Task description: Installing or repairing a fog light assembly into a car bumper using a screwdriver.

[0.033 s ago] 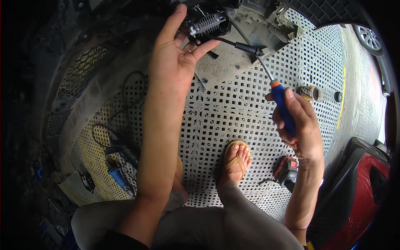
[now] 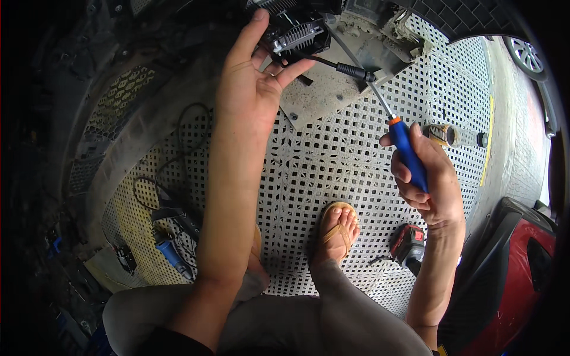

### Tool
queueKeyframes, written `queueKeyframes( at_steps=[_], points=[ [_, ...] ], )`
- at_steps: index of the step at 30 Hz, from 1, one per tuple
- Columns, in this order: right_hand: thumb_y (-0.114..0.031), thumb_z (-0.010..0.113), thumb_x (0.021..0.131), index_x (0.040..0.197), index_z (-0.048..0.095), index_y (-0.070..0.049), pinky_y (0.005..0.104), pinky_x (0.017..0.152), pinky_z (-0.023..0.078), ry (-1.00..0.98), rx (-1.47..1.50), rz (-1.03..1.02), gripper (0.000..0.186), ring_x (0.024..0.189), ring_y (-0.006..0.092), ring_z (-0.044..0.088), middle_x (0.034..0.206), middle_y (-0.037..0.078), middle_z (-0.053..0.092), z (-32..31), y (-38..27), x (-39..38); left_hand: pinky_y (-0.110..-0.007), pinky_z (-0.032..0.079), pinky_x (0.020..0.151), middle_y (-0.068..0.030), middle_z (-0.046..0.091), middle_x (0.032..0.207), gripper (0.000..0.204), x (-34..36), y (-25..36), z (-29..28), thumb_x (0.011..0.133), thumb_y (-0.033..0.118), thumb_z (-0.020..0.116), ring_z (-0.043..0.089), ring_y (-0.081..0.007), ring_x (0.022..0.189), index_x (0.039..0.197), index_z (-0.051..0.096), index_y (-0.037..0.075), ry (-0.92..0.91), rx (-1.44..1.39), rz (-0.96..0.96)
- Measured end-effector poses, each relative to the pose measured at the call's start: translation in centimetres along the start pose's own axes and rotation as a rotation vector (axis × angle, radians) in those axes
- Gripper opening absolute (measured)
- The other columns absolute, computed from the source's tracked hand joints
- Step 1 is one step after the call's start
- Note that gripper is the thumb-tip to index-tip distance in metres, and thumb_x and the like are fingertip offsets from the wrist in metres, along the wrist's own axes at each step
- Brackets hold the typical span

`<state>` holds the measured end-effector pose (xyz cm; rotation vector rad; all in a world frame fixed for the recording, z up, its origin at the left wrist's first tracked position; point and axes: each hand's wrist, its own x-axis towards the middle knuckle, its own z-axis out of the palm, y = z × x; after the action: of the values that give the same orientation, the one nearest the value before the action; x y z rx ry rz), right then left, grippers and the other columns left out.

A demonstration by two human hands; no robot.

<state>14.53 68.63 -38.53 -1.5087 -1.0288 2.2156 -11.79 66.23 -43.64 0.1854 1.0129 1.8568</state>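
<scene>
My left hand cradles a black unit with silver cooling fins at the top of the head view, thumb up along its left side, fingers beneath. A black cable with a connector runs from the unit. My right hand grips the blue-and-orange handle of a screwdriver; its long metal shaft reaches up to the unit's right side, crossed by the connector, and its tip is hard to make out. Behind them lies a dirty grey metal plate.
Dark car bodywork curves along the left, with black cable and a blue tool beside it. A cordless tool, a can and my sandalled foot rest on perforated mats. A red-and-black panel and a wheel are rightward.
My right hand and the screwdriver handle have shifted slightly to the right, with the fingers a little differently placed on it. My left hand and the unit have moved very slightly.
</scene>
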Motion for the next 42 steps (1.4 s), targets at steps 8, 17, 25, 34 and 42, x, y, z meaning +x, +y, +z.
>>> queueKeyframes(
  at_steps=[8, 17, 25, 34, 42],
  points=[
    [-0.023, 0.075, 0.095, 0.130, 0.061, -0.006, 0.0376, 0.058, 0.056, 0.485, -1.148, -0.888, 0.042, 0.070, 0.0260, 0.072, 0.092, 0.013, 0.069, 1.6, 1.8, -0.6, -0.052, 0.065, 0.091, -0.0167, 0.063, 0.124, 0.056, 0.2, 0.5, -0.1, 0.093, 0.035, 0.079, 0.066, -0.0307, 0.116, 0.129, 0.059, -0.003, 0.019, -0.011, -0.030],
    [-0.033, 0.055, 0.109, 0.124, 0.059, -0.001, 0.0184, 0.036, 0.026, 0.037, 0.153, -0.063, 0.036, 0.044, 0.0034, 0.042, 0.078, 0.002, 0.063, -0.1, -0.3, -0.4, -0.053, 0.063, 0.095, -0.0153, 0.062, 0.119, 0.057, 0.3, 0.4, 0.3, 0.092, 0.032, 0.080, 0.064, -0.0310, 0.116, 0.131, 0.057, -0.003, 0.037, -0.012, -0.056],
    [-0.026, 0.072, 0.097, 0.138, 0.056, -0.007, 0.0443, 0.062, 0.056, 0.463, -1.175, -0.714, 0.048, 0.073, 0.0344, 0.071, 0.096, 0.018, 0.070, 1.3, 2.0, -1.2, -0.055, 0.060, 0.100, -0.0243, 0.066, 0.127, 0.054, 0.4, 0.8, 0.2, 0.097, 0.034, 0.076, 0.066, -0.0441, 0.119, 0.130, 0.059, -0.005, 0.058, 0.025, -0.089],
    [-0.039, 0.060, 0.107, 0.118, 0.062, -0.004, 0.0180, 0.039, 0.027, -0.111, 0.143, 0.048, 0.036, 0.044, 0.0016, 0.039, 0.069, -0.003, 0.055, -0.9, -1.2, -0.2, -0.054, 0.059, 0.102, -0.0238, 0.066, 0.127, 0.055, 0.5, 0.8, 0.5, 0.098, 0.037, 0.074, 0.067, -0.0431, 0.118, 0.131, 0.059, -0.004, 0.102, 0.017, -0.073],
    [-0.020, 0.072, 0.097, 0.128, 0.060, -0.004, 0.0423, 0.063, 0.056, 0.460, -1.097, -0.817, 0.036, 0.073, 0.0361, 0.072, 0.093, 0.019, 0.069, 1.2, 1.6, -0.8, -0.053, 0.062, 0.098, -0.0162, 0.064, 0.125, 0.057, 0.4, 1.0, 0.4, 0.095, 0.036, 0.078, 0.068, -0.0307, 0.114, 0.132, 0.056, -0.001, 0.060, 0.005, -0.114]
  ],
)
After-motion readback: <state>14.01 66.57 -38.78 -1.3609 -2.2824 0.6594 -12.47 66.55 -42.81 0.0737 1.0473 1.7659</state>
